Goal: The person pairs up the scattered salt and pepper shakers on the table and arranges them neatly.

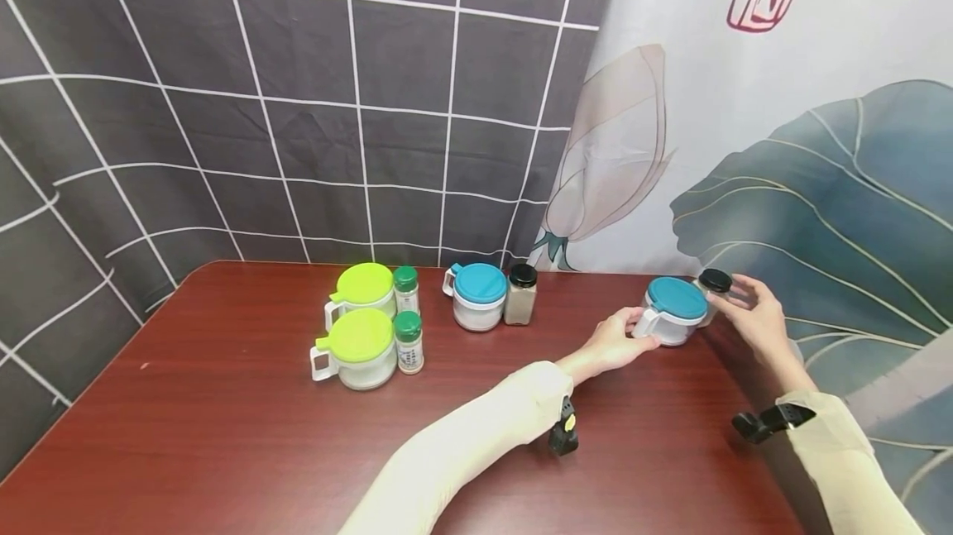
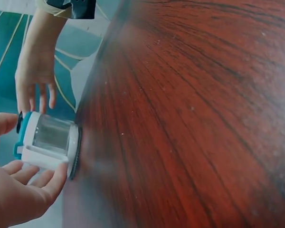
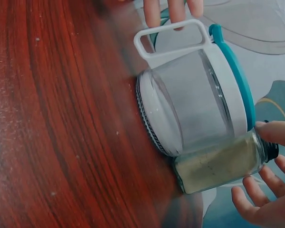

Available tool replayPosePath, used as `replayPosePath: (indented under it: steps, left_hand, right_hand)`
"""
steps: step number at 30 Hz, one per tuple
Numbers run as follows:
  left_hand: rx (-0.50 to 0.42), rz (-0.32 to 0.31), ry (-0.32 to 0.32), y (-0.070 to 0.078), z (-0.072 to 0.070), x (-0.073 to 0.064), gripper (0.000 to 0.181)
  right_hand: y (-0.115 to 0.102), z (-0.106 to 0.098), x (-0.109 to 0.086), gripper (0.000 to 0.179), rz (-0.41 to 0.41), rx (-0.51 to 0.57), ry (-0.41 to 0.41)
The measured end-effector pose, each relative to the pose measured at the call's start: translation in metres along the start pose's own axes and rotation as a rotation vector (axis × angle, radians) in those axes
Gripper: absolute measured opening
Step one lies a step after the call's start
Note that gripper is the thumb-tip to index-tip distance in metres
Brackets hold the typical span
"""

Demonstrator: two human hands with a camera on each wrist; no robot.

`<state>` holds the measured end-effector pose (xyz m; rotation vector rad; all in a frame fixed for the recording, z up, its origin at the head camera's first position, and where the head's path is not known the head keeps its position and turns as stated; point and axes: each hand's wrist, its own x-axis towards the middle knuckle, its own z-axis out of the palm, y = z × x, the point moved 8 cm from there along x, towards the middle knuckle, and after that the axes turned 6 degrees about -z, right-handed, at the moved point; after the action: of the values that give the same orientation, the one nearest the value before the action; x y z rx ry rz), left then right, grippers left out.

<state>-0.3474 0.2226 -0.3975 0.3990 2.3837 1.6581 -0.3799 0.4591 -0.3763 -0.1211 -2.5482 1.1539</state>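
At the right end of the table stands a clear jar with a blue lid, its white handle towards my left hand. The left fingers are spread around that handle, with the fingertips right at it and the thumb apart near the lid. Against the jar's far side is a square glass bottle with a black cap, holding pale contents. My right hand is around the bottle's top, its thumb by the cap and its other fingers loosely extended beside the glass.
Another blue-lidded jar and black-capped bottle stand mid-table near the back. Further left are two lime-lidded jars, front and back, each beside a green-capped shaker, front and back. A patterned curtain hangs along the right.
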Motion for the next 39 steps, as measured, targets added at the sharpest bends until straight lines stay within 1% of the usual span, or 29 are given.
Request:
replayPosePath:
  steps: [2, 6, 9, 13, 16, 23, 30, 36, 39]
  left_hand:
    - [0.012, 0.003, 0.006, 0.000, -0.001, 0.000, 0.053]
    - [0.035, 0.009, 0.015, 0.000, 0.000, 0.002, 0.055]
    - [0.062, 0.033, 0.029, 0.002, 0.001, 0.003, 0.055]
    - [0.111, 0.061, 0.047, 0.001, 0.000, 0.004, 0.054]
    - [0.138, 0.055, 0.049, -0.001, 0.000, 0.005, 0.053]
    - [0.152, 0.053, 0.026, -0.003, 0.003, 0.005, 0.052]
    - [0.141, 0.028, -0.003, -0.007, 0.006, 0.003, 0.041]
    - [0.152, 0.052, -0.043, -0.008, 0.011, 0.003, 0.035]
    - [0.162, 0.054, -0.047, -0.008, 0.011, 0.003, 0.033]
  right_hand:
    - [0.010, 0.001, 0.006, 0.071, -0.033, 0.005, 0.022]
    - [0.008, 0.002, 0.005, 0.063, -0.070, -0.011, 0.024]
    - [-0.007, 0.005, -0.002, 0.062, -0.050, -0.034, -0.013]
    - [-0.008, 0.010, 0.000, 0.065, -0.049, -0.047, -0.027]
    - [-0.010, 0.012, 0.001, 0.068, -0.053, -0.035, -0.030]
    - [-0.009, 0.014, 0.001, 0.072, -0.061, -0.023, -0.035]
    - [-0.006, 0.016, -0.003, 0.073, -0.056, -0.034, -0.045]
    - [-0.004, 0.017, -0.004, 0.073, -0.047, -0.086, -0.043]
    - [-0.004, 0.018, -0.003, 0.071, -0.051, -0.100, -0.055]
